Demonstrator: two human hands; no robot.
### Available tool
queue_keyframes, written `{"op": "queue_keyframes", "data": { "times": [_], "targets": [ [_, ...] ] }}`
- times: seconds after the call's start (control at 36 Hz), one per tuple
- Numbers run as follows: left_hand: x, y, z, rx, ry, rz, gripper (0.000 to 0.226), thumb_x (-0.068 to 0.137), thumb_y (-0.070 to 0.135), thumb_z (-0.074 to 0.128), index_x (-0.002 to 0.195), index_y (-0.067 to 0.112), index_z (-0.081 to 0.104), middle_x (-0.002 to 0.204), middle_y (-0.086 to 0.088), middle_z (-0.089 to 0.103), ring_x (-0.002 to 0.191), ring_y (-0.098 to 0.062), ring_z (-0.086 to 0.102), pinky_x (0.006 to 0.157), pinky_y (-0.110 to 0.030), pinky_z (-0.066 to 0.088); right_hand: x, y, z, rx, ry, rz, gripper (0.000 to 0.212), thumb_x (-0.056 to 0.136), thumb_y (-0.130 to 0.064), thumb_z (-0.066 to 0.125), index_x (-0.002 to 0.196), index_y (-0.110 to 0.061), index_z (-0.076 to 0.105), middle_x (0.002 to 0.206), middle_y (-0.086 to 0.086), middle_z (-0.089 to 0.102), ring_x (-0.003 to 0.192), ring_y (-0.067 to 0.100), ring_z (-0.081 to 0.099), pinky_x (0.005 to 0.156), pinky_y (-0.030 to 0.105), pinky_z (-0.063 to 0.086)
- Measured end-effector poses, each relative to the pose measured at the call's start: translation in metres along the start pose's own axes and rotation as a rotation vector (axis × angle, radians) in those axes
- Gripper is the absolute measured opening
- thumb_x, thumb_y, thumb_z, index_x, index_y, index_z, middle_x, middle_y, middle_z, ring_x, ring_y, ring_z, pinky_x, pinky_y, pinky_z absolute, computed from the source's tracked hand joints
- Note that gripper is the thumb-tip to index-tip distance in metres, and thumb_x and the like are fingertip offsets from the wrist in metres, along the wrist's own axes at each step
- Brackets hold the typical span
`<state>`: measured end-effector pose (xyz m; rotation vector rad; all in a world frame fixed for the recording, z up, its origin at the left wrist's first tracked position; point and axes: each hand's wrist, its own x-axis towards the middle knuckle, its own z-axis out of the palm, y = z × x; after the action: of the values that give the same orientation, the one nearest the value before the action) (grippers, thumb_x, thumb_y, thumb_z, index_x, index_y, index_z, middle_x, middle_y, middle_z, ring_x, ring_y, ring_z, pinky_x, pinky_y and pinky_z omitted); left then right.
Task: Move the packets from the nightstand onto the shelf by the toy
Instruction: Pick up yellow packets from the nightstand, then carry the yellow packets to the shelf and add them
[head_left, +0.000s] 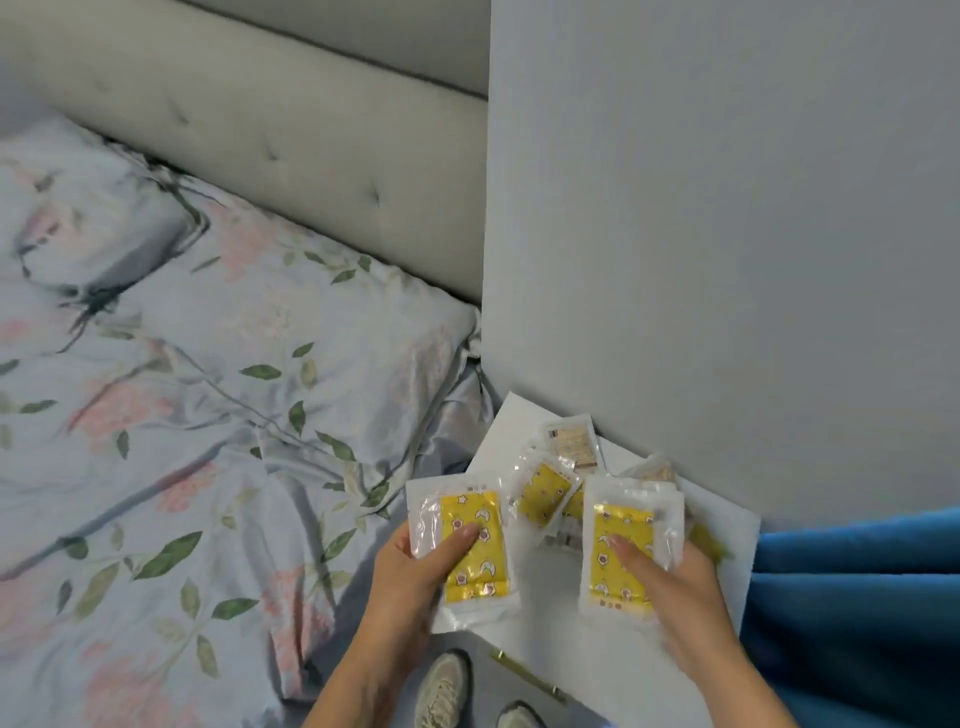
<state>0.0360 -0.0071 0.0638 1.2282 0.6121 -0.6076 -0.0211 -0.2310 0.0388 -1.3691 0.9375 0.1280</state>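
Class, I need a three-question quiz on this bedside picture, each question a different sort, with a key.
1. True or false: each hand holds a yellow packet.
2. Multiple choice: the loose packets lie on (a) the bed, (b) the white nightstand, (c) the floor.
3. Fill in: right of the nightstand hangs a ____ curtain.

Key:
1. True: the left hand grips one yellow packet, and the right hand grips another.
2. b.
3. Blue.
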Motion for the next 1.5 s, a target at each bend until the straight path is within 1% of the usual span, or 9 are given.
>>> {"op": "queue_keyframes", "data": {
  "times": [0.08, 0.25, 0.42, 0.61, 0.69, 0.81, 1.03, 1.17, 1.5],
  "targets": [
    [-0.053, 0.025, 0.004, -0.023, 0.032, 0.088, 0.024, 0.076, 0.000, 0.071, 0.099, -0.006, 0.067, 0.090, -0.026, 0.072, 0.073, -0.035, 0.071, 0.060, -0.038, 0.060, -0.043, -0.043, 0.003, -0.014, -0.094, -0.043, 0.022, 0.081, -0.007, 0.071, 0.101, -0.014, 0.068, 0.088, 0.007, 0.076, 0.079, 0.024, 0.073, 0.055, 0.032, 0.058],
    [-0.153, 0.065, -0.012, -0.108, 0.193, 0.218, 0.019, 0.076, 0.000, 0.073, 0.094, -0.003, 0.067, 0.080, -0.021, 0.074, 0.062, -0.028, 0.072, 0.051, -0.031, 0.057, -0.121, -0.109, 0.044, -0.202, -0.342, -0.175, 0.019, 0.079, -0.020, 0.075, 0.096, -0.016, 0.069, 0.085, 0.001, 0.076, 0.082, 0.021, 0.073, 0.084, 0.043, 0.056],
    [-0.243, 0.093, -0.077, -0.255, 0.424, 0.359, 0.027, 0.073, 0.007, 0.077, 0.096, 0.001, 0.066, 0.082, -0.016, 0.075, 0.069, -0.029, 0.073, 0.057, -0.034, 0.058, -0.200, -0.150, 0.124, -0.334, -0.651, -0.244, 0.018, 0.079, -0.015, 0.074, 0.096, -0.012, 0.067, 0.085, 0.004, 0.076, 0.076, 0.019, 0.074, 0.063, 0.034, 0.060],
    [-0.369, 0.083, -0.184, -0.393, 0.709, 0.548, 0.018, 0.077, 0.006, 0.076, 0.090, 0.011, 0.064, 0.081, -0.008, 0.073, 0.065, -0.021, 0.072, 0.060, -0.033, 0.060, -0.329, -0.143, 0.223, -0.478, -0.982, -0.360, 0.021, 0.080, -0.022, 0.073, 0.098, -0.013, 0.067, 0.087, 0.004, 0.075, 0.078, 0.020, 0.073, 0.067, 0.033, 0.059],
    [-0.428, 0.062, -0.234, -0.448, 0.841, 0.594, 0.019, 0.077, 0.007, 0.075, 0.091, 0.012, 0.063, 0.083, -0.008, 0.072, 0.068, -0.022, 0.071, 0.061, -0.033, 0.060, -0.397, -0.119, 0.260, -0.535, -1.112, -0.374, 0.018, 0.081, -0.021, 0.073, 0.095, -0.016, 0.064, 0.089, 0.003, 0.074, 0.078, 0.019, 0.071, 0.059, 0.031, 0.058],
    [-0.514, 0.022, -0.297, -0.534, 0.983, 0.657, 0.019, 0.079, 0.011, 0.074, 0.094, 0.012, 0.063, 0.089, -0.012, 0.072, 0.078, -0.029, 0.071, 0.075, -0.042, 0.059, -0.498, -0.070, 0.299, -0.585, -1.295, -0.381, 0.018, 0.080, -0.022, 0.074, 0.094, -0.020, 0.063, 0.092, 0.003, 0.073, 0.083, 0.020, 0.071, 0.069, 0.039, 0.060],
    [-0.707, -0.099, -0.407, -0.648, 1.314, 0.757, 0.018, 0.077, 0.010, 0.076, 0.093, 0.010, 0.066, 0.082, -0.007, 0.074, 0.066, -0.018, 0.072, 0.061, -0.031, 0.060, -0.716, 0.061, 0.335, -0.632, -1.626, -0.369, 0.012, 0.081, -0.017, 0.073, 0.091, -0.018, 0.066, 0.085, 0.002, 0.073, 0.074, 0.016, 0.071, 0.053, 0.027, 0.057],
    [-0.806, -0.177, -0.447, -0.701, 1.494, 0.759, 0.027, 0.075, 0.016, 0.078, 0.098, 0.008, 0.068, 0.089, -0.011, 0.074, 0.077, -0.026, 0.073, 0.076, -0.043, 0.059, -0.819, 0.141, 0.337, -0.674, -1.790, -0.370, 0.018, 0.082, -0.020, 0.072, 0.099, -0.017, 0.065, 0.087, 0.001, 0.072, 0.070, 0.011, 0.072, 0.053, 0.028, 0.058],
    [-0.911, -0.308, -0.527, -0.875, 1.712, 0.731, 0.024, 0.079, 0.021, 0.075, 0.100, 0.020, 0.064, 0.092, -0.001, 0.072, 0.078, -0.017, 0.071, 0.064, -0.030, 0.058, -0.990, 0.304, 0.348, -0.847, -2.037, -0.355, 0.014, 0.083, -0.022, 0.071, 0.095, -0.019, 0.066, 0.089, 0.002, 0.073, 0.071, 0.011, 0.072, 0.054, 0.023, 0.057]
  ]
}}
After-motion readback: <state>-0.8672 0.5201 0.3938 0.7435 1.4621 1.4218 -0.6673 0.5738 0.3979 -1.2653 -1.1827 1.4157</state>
